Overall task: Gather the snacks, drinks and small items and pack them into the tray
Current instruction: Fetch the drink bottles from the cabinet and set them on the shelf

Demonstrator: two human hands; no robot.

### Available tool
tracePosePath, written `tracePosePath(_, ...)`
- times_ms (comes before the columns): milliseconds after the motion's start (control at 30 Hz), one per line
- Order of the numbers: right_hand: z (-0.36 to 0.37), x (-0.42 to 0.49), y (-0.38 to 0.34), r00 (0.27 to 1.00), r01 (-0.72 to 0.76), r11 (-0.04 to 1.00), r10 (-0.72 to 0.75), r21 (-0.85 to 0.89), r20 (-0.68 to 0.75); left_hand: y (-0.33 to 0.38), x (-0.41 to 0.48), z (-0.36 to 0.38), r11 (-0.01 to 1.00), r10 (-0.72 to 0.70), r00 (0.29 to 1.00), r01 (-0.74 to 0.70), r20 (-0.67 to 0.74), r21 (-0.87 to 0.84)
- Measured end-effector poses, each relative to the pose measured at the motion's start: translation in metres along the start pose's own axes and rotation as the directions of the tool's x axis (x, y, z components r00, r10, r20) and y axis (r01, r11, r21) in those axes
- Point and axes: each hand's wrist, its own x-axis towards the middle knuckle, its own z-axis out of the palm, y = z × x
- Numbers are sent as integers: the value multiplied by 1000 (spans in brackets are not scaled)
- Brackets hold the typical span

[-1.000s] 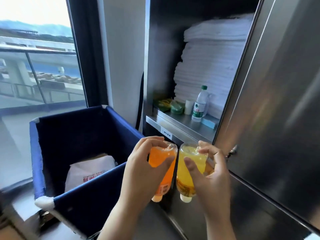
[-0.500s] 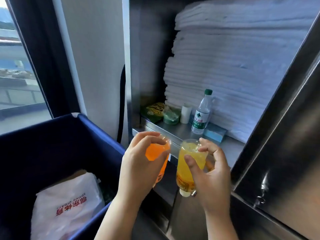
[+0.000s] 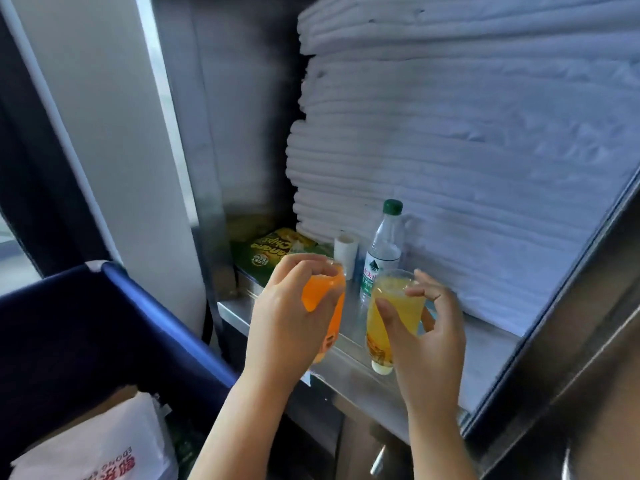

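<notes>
My left hand grips an orange drink bottle, held bottom-up with its cap toward me. My right hand grips a yellow drink bottle the same way, its white cap lowest. Both bottles hang over the front edge of a steel shelf. On the shelf stand a clear water bottle with a green cap, a small white cup and a green-yellow snack bag. No tray is in view.
A tall stack of folded white towels fills the shelf behind the items. A blue fabric bin sits at lower left with a white printed bag inside. A steel cabinet door stands open on the right.
The view has moved closer to the shelf and to the right. Both hands with their bottles have advanced over the shelf edge toward the water bottle.
</notes>
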Motion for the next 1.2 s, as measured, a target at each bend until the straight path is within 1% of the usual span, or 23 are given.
tracePosePath(233, 10, 23, 34, 997, -55, 997, 51, -58, -62, -31, 29, 42, 999, 3, 998, 0, 70, -39)
tracePosePath(333, 19, 29, 48, 993, -37, 992, 23, -118, -113, -47, 39, 56, 998, 14, 995, -8, 103, -58)
tracePosePath(433, 29, 32, 57, 979, -20, 988, -11, -152, -202, -61, 49, 69, 996, 46, 990, -36, 135, -77)
tracePosePath(533, 37, 34, 65, 974, 1, 979, -47, -205, -221, -75, 58, 80, 991, 72, 983, -51, 171, -121)
tracePosePath(667, 42, 32, 72, 966, 7, 971, -69, -240, -250, -93, 59, 91, 979, 74, 970, -25, 234, -204)
tracePosePath(800, 44, 33, 73, 977, -10, 962, -49, -274, -208, -103, 59, 98, 962, 80, 964, -7, 254, -274)
tracePosePath(933, 43, 31, 77, 986, -27, 963, -17, -267, -163, -110, 63, 101, 948, 141, 950, -48, 279, -316)
tracePosePath(1067, 38, 24, 87, 993, 1, 954, -37, -299, -116, -116, 59, 106, 922, 186, 926, -50, 327, -383)
tracePosePath(1133, 35, 20, 91, 991, -47, 966, 15, -253, -130, -119, 51, 110, 914, 220, 917, -74, 333, -399)
tracePosePath(1200, 34, 16, 95, 987, -126, 971, 102, -202, -123, -122, 43, 114, 911, 226, 916, -78, 331, -406)
